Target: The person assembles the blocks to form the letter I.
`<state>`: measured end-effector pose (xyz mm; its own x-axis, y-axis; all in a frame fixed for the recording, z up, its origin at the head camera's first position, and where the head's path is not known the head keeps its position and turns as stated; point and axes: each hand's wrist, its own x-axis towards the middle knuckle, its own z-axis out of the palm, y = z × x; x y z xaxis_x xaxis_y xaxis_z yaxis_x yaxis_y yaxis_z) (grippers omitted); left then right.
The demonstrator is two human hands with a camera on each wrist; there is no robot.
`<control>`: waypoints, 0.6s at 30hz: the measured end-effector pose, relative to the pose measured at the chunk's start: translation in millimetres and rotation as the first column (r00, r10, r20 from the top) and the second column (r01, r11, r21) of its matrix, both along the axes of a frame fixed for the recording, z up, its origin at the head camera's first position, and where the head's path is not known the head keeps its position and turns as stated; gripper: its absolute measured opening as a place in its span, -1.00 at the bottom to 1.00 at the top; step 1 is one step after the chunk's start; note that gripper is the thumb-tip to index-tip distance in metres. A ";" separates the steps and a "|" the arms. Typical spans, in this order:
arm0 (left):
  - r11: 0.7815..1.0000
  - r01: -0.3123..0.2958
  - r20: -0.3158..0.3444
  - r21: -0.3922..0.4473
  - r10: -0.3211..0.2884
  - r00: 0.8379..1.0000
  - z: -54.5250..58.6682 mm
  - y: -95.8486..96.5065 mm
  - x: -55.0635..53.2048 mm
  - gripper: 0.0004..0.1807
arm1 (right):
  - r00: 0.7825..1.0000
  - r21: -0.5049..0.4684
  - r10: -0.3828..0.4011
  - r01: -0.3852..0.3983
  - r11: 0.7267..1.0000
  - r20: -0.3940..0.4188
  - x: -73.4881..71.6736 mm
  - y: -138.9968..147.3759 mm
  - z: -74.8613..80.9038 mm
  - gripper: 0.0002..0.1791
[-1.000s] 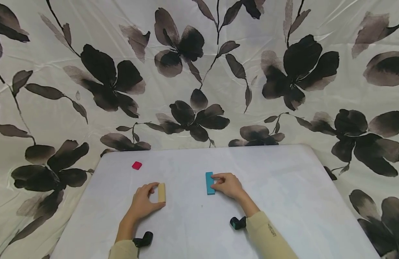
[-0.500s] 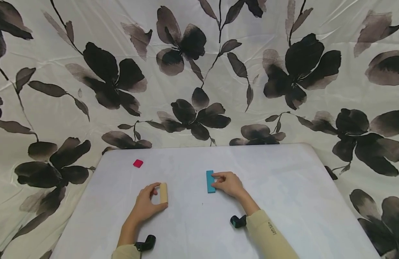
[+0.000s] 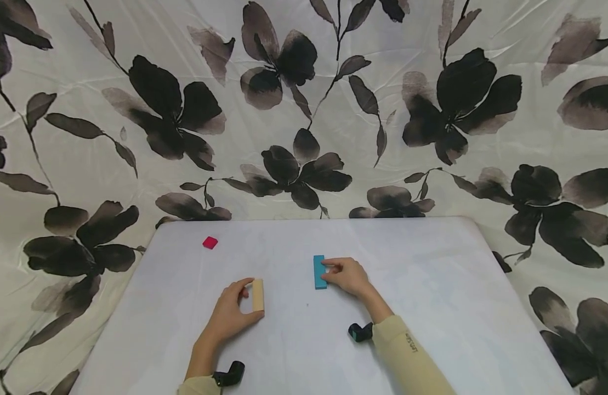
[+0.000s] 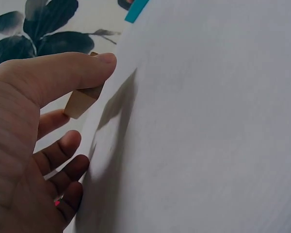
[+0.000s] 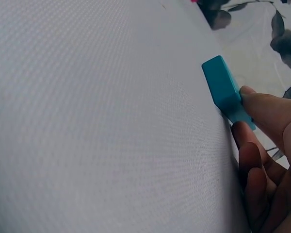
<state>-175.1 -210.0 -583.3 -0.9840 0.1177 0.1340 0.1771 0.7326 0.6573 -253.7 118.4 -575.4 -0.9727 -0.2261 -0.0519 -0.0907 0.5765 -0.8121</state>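
Note:
My left hand pinches a pale wooden block by its two ends, thumb at the near one and index finger at the far one. In the left wrist view the block appears above its shadow, partly covered by the thumb; the other fingers are loosely bent. To the right, a blue rectangular block lies lengthwise away from me. My right hand holds it at its right side with thumb and index finger. The right wrist view shows the thumb against the blue block, with the remaining fingers curled below.
A small red block lies near the far left corner of the white table. Behind the table hangs a floral cloth. A dark device sits at each wrist, the left one and the right one.
My left hand has carried the wooden block a little to the right, closer to the blue block. The right hand and blue block keep their place on the table; the head view has shifted slightly.

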 end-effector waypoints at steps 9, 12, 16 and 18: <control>1.000 0.003 -0.009 -0.001 -0.003 1.000 1.7 21.2 5.9 -0.12 | 1.000 -0.013 -0.011 0.011 1.000 0.010 -0.8 -1.0 1.8 -0.58; 1.000 0.013 -0.004 -0.004 -0.013 1.000 1.8 29.9 7.1 -0.11 | 1.000 -0.016 -0.016 0.016 1.000 0.015 -0.6 -0.7 2.4 -0.58; 1.000 0.014 -0.003 -0.009 -0.014 1.000 1.7 39.8 10.0 -0.10 | 1.000 -0.015 -0.013 0.013 1.000 0.014 -1.1 -0.8 1.5 -0.58; 1.000 0.011 -0.004 -0.013 -0.011 1.000 1.4 43.9 11.5 -0.10 | 1.000 -0.011 -0.010 0.010 1.000 0.014 -1.6 -1.0 0.7 -0.57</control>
